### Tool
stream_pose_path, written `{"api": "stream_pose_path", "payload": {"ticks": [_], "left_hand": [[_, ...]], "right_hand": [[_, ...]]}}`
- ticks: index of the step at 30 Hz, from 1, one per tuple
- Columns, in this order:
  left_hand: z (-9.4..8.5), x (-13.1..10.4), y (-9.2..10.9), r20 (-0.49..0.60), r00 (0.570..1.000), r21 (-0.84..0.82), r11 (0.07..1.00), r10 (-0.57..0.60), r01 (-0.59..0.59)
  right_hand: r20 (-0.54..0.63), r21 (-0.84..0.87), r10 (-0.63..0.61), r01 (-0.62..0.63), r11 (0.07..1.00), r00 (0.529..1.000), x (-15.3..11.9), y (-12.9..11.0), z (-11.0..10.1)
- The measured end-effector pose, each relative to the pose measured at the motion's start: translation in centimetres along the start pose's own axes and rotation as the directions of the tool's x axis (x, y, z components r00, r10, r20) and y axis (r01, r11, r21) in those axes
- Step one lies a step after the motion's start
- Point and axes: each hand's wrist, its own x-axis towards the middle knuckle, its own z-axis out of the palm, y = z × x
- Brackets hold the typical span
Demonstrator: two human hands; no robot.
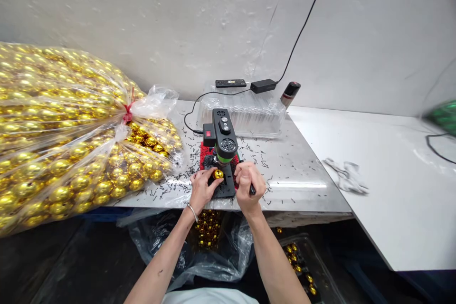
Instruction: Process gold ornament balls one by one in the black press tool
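Thumb and fingers of my left hand (204, 185) pinch a shiny gold ball (218, 174) at the front of a small black bench press machine (225, 135). The ball sits over the machine's black base (225, 191), under its head. My right hand (250, 184) is wrapped round the black-gripped lever (252, 190) on the machine's right side. A red switch (208, 134) shows on the machine's left. Under the base lies a red mat (205, 154), strewn with small black bits.
Large clear bags of gold balls (67, 161) fill the left side. Behind the machine stands a clear plastic case (245, 118) beside a spray can (290, 94). An open plastic bag (160, 242) hangs below the table edge. White gloves (347, 175) lie on the right table.
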Motion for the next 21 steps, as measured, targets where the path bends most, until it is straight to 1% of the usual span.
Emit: {"api": "stream_pose_path", "payload": {"ticks": [7,11,15,20,21], "left_hand": [[0.7,-0.6,-0.1,-0.058,0.99,0.104,0.987,0.128,-0.122],[0.8,-0.4,-0.1,-0.062,0.982,0.103,0.979,0.18,-0.173],[0.8,-0.2,-0.3,-0.039,0.985,0.065,0.984,0.17,-0.167],[0.7,-0.1,-0.2,-0.032,0.99,0.041,0.99,0.139,-0.138],[0.7,-0.2,-0.2,-0.03,0.99,0.038,0.99,0.137,-0.135]], "right_hand": [[0.017,-0.045,0.021,-0.02,0.999,1.0,-0.5,-0.1,0.0],[0.025,-0.054,0.033,-0.031,0.998,0.999,-0.6,-0.2,-0.1],[0.018,-0.031,0.031,-0.031,0.999,0.999,-1.7,0.4,-0.1],[0.074,-0.063,-0.092,0.097,0.993,0.993,-3.8,2.4,0.0],[0.07,-0.072,-0.108,0.113,0.991,0.992,-4.2,2.8,0.1]]}}
